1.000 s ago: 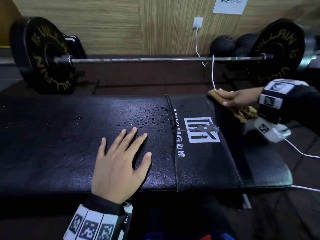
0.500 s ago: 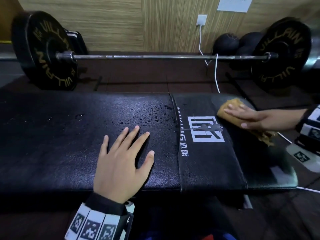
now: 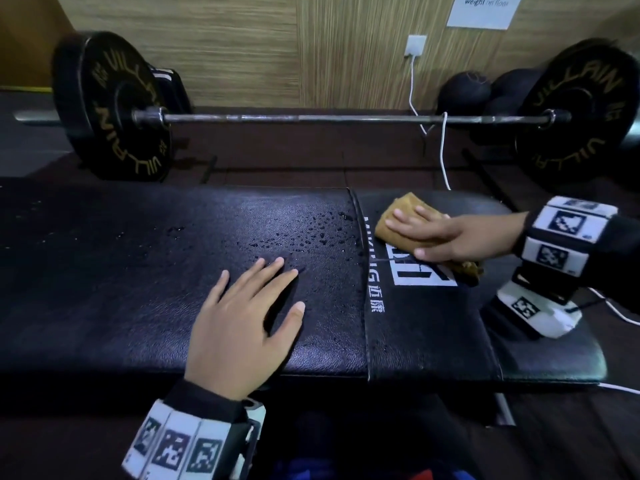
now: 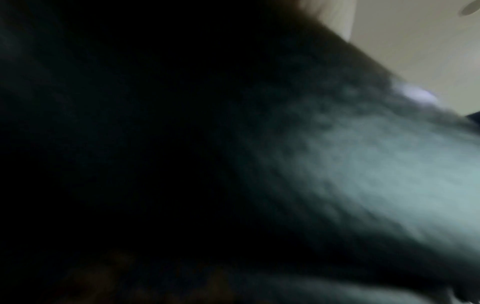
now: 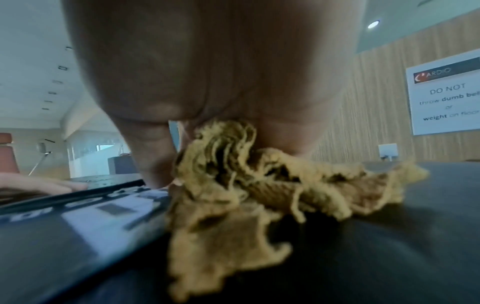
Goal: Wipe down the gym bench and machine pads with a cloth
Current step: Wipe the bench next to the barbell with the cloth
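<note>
A: Where's the cloth (image 3: 403, 211) now?

B: It has slid from the worktop (image 3: 138, 289) end at three o'clock in toward the seam, under the right hand (image 3: 446, 237), fingers flat, pressing rather than clenching.

A: So the end pad is covered?

B: Likely. The droplets (image 3: 311, 233) at nine o'clock of it remain. The left hand (image 3: 239, 327) stays flat, released, bracing.
</note>
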Available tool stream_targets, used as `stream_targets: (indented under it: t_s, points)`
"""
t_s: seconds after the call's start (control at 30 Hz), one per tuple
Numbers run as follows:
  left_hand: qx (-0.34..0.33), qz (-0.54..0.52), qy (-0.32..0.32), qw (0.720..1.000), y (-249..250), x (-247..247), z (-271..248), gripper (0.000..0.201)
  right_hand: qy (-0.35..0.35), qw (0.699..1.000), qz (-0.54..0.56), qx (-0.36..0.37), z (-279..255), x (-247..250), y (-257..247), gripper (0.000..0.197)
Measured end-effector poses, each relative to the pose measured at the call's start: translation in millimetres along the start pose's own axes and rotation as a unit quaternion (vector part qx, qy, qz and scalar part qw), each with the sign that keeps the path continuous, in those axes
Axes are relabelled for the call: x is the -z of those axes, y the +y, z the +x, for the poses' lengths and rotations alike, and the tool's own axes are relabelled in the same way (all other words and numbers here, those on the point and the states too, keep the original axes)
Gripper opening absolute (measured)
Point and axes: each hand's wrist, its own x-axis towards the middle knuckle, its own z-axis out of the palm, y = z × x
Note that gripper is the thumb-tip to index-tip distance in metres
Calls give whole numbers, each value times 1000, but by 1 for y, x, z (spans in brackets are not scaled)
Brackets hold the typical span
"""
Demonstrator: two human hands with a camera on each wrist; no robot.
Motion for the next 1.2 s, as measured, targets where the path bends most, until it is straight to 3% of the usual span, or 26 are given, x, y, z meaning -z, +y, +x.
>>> stream_targets:
  t_s: [0.1,0.2,0.47,0.67,0.87,0.97,1.07,1.2]
  points:
    - [9,19,-28,999,-20,13,-2,55,-6,1000,3,3,-17,-7,16,63]
    - [54,49,-52,996,-36,24,-7,59,15,999,31,-42,-19,2,31,63]
    - [63,55,-22,996,-34,22,-10,53,58,986,15,-156,42,40,23,58]
    - [64,41,8,997,-37,18,-8,48,34,989,36,-142,88,67,-23,46]
    - [66,25,14,997,-39,17,-8,47,-15,996,-16,-84,135,71,-86,52]
    - [67,17,21,997,-41,16,-8,46,-15,997,-47,-60,139,68,-85,55]
    - [67,13,30,997,-43,15,-8,46,-29,999,-4,-34,124,69,-66,56]
    - [71,11,40,997,-42,14,-8,46,-32,998,24,-57,110,73,-56,55]
